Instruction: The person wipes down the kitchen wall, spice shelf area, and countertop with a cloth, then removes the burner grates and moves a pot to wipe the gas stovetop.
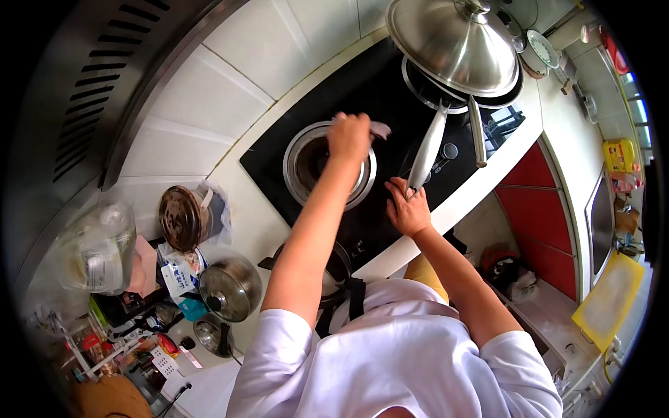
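My left hand (350,139) is closed on a greyish-pink cloth (380,130) at the far rim of the round metal burner ring (293,182). The ring is set into the black glass cooktop (275,157), and my left forearm covers part of it. My right hand (410,209) lies with fingers spread on the front part of the cooktop. The end of a silver pan handle (428,150) overlaps my right fingers in this view. Near that hand are the stove knobs (449,151).
A pan under a large domed steel lid (453,45) occupies the right burner, with a second handle (477,132) pointing frontward. At left stand a lidded pot (230,289), a brown lid (182,217) and bagged goods (104,247). A dark pan (338,268) sits below my left forearm.
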The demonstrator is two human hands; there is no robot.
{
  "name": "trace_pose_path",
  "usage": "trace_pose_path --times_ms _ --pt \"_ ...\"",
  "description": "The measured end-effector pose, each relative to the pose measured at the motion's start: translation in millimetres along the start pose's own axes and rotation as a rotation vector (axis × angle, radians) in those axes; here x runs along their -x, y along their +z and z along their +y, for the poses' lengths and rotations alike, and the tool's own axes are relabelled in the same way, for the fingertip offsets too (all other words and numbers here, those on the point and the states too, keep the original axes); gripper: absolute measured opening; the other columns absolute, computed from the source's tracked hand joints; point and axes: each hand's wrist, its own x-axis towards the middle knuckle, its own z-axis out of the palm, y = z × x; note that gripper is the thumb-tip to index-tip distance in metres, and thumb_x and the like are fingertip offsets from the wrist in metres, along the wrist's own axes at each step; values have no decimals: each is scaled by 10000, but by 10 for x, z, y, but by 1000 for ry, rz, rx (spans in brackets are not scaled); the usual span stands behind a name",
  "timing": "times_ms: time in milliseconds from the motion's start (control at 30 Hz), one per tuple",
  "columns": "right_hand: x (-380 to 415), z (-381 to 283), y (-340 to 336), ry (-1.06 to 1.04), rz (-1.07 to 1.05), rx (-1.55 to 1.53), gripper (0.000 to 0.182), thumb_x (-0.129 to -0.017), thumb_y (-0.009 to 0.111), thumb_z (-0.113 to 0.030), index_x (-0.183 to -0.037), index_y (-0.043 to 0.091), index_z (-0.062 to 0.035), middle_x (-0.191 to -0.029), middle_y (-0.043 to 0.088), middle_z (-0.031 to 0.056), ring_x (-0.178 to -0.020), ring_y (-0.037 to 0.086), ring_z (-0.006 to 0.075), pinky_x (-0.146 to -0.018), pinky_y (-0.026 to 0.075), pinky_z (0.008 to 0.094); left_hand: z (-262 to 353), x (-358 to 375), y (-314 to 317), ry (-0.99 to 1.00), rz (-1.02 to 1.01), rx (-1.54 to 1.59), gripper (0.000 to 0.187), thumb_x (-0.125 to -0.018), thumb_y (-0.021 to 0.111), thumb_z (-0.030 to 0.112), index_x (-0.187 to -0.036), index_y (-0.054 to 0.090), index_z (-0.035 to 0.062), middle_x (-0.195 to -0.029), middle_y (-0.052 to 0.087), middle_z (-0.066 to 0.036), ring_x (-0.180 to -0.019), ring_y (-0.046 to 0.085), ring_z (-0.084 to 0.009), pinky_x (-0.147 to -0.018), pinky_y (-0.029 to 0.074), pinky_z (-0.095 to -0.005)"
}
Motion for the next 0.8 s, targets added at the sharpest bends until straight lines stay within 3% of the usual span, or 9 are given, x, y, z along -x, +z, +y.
trace_pose_path --times_ms 100,167,233,267,367,500,600,700,800 --pt "-14 -13 -28 20 -10 -20 443 -815 621 -160 -1249 565 -85 -1269 535 84 -1177 513 270 -1001 390 422 -334 -262 -181 -13 209 45 89 -778 677 187 -843 673 125 -788 672 -86 -871 635 -334 -703 525 -448" --pt "-15 -20 -25 28 -30 -40 438 -819 627 -169 -1246 568 -90 -1265 547 86 -1184 496 279 -1006 388 427 -407 -310 -196 -4 194 33 142 -790 669 182 -930 682 164 -902 670 -90 -876 640 -348 -730 523 -462" --pt "-21 -23 -19 34 -35 -28 438 -816 629 -166 -1245 569 -98 -1271 540 76 -1191 495 274 -1007 389 424 -374 -285 -101 -8 91 125 178 -818 669 215 -989 651 171 -1034 622 -112 -875 636 -347 -696 530 -462" --pt "-20 -33 -36 50 -51 -25 433 -815 629 -167 -1240 571 -105 -1270 537 66 -1186 501 274 -1009 388 427 -328 -257 -39 12 -55 202 294 -822 680 242 -1111 637 211 -1132 579 -112 -922 635 -365 -730 538 -467" --pt "-22 -25 -31 41 -58 -8 431 -817 625 -169 -1240 569 -108 -1264 537 65 -1181 509 272 -1008 388 426 -223 -62 25 143 -253 5 349 -750 728 224 -1098 713 207 -1235 586 -35 -1096 580 -284 -895 520 -430" --pt "-37 -42 -59 32 -52 -40 466 -763 641 -108 -1223 578 -63 -1256 524 99 -1170 524 296 -985 428 441 -520 -115 73 157 -272 203 315 -703 749 187 -1017 745 168 -1225 600 -3 -1098 559 -272 -906 511 -400" --pt "-52 -56 -74 39 -45 -48 459 -764 640 -101 -1217 583 -57 -1247 529 102 -1164 529 300 -984 432 441 -746 -192 81 100 -219 318 266 -692 720 119 -955 750 153 -1101 649 20 -1010 585 -291 -895 500 -377" --pt "-37 -24 -62 37 -57 -33 437 -831 615 -162 -1261 559 -103 -1271 539 75 -1161 534 274 -1009 392 419 -918 -290 -49 -21 -103 208 151 -785 648 111 -898 738 156 -978 664 6 -962 598 -295 -802 526 -392" --pt "-28 -17 -48 58 -65 -43 439 -833 616 -163 -1265 563 -102 -1268 546 74 -1165 535 272 -1010 393 419 -1240 -406 23 57 251 111 225 -797 611 87 -977 730 150 -1023 659 1 -963 582 -304 -824 521 -411"
